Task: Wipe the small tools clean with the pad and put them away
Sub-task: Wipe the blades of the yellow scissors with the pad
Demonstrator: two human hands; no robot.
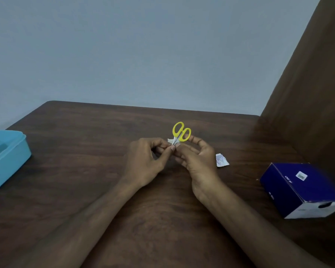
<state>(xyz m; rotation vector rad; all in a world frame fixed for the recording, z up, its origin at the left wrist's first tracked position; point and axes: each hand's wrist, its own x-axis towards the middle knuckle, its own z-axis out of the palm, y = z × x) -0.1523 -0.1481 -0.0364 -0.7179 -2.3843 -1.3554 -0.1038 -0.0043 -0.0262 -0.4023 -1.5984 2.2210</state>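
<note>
Small scissors with yellow handles (181, 131) stand upright above the middle of the wooden table (85, 132), handles up and blades down between my hands. My left hand (146, 161) pinches a small white pad (170, 141) against the blades with thumb and forefinger. My right hand (196, 159) holds the scissors at the blades from the right; the blade tips are hidden by the fingers.
A light blue plastic box (7, 157) sits at the table's left edge. A torn white wrapper (221, 160) lies just right of my right hand. A dark blue cardboard box (302, 188) stands at the right. A brown panel (307, 84) rises at the far right.
</note>
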